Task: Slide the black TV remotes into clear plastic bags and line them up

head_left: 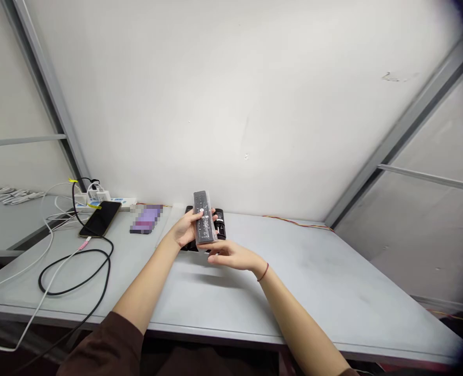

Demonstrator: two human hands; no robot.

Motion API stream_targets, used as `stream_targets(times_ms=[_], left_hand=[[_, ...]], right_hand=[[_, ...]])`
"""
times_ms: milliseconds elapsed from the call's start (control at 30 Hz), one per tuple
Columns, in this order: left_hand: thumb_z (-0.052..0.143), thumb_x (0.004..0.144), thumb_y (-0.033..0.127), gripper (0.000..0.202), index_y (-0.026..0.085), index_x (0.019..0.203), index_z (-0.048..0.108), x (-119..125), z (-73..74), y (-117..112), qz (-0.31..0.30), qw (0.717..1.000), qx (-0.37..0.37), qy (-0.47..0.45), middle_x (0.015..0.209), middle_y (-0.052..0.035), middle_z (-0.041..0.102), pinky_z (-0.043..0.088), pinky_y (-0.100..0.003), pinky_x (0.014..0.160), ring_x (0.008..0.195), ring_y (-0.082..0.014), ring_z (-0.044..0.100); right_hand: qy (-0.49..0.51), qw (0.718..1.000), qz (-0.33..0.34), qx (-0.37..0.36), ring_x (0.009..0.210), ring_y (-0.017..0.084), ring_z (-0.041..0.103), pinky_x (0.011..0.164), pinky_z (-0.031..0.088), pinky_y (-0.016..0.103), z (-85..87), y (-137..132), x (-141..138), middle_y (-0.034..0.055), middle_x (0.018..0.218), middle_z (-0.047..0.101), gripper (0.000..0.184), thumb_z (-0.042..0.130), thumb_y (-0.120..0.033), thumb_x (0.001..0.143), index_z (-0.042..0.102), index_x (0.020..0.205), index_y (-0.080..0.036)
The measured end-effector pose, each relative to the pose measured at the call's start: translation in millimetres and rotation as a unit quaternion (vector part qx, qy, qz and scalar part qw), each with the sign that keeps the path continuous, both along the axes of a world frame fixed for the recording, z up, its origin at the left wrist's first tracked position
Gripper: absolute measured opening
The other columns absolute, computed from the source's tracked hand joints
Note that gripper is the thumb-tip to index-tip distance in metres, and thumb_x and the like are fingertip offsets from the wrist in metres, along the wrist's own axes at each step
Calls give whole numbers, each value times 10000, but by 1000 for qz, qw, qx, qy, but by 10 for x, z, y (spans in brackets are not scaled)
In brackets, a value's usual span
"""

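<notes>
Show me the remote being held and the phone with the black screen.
Remote [206,222]: head view, middle of its button side.
Black-screened phone [101,219]: head view, middle of its screen.

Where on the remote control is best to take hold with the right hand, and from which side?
Probably at the lower end of the remote control, from the right and below, thumb in front, fingers behind. The body is long and flat; that end lies nearest the right hand, while the left hand holds around the middle.

Dark grey remote with white markings, purple phone screen, pale grey table, brown sleeve
</notes>
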State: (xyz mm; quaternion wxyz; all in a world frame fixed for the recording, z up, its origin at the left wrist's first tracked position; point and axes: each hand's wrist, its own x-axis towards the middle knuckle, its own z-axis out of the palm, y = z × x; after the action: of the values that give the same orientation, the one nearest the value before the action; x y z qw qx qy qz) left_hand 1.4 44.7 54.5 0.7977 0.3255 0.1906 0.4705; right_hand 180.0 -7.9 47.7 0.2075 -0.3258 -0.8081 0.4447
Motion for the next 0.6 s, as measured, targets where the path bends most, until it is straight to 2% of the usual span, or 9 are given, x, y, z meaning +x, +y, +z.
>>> stream_targets(times_ms=[100,267,433,600], left_hand=[[533,841,114,213,142,1045,585,12,-5,0,4,1000,1,6,1203,-129,595,498,-542,869,1083,-277,584],[567,813,97,220,138,1025,603,29,-40,34,26,999,7,23,1183,-137,612,528,-429,841,1080,-277,590],[564,814,115,233,131,1043,602,79,-69,31,20,999,11,36,1182,-138,611,535,-417,818,1057,-270,602],[569,818,145,203,137,1020,596,156,-56,-36,32,997,19,65,1184,-143,608,533,-410,807,1026,-270,613]], right_hand=[[-5,1000,-5,-16,840,172,615,776,501,317,9,2,11,46,1033,670,442,579,-370,836,571,1258,-240],[21,994,-7,-109,676,117,590,636,508,264,-11,7,-11,36,954,642,453,584,-384,824,569,1245,-220],[53,985,-30,-162,618,103,563,546,472,227,-23,23,-10,24,836,622,318,618,-404,793,653,1003,-168],[157,956,-75,-238,644,114,599,579,496,247,-59,38,-10,85,943,639,325,668,-421,751,654,891,-128]])
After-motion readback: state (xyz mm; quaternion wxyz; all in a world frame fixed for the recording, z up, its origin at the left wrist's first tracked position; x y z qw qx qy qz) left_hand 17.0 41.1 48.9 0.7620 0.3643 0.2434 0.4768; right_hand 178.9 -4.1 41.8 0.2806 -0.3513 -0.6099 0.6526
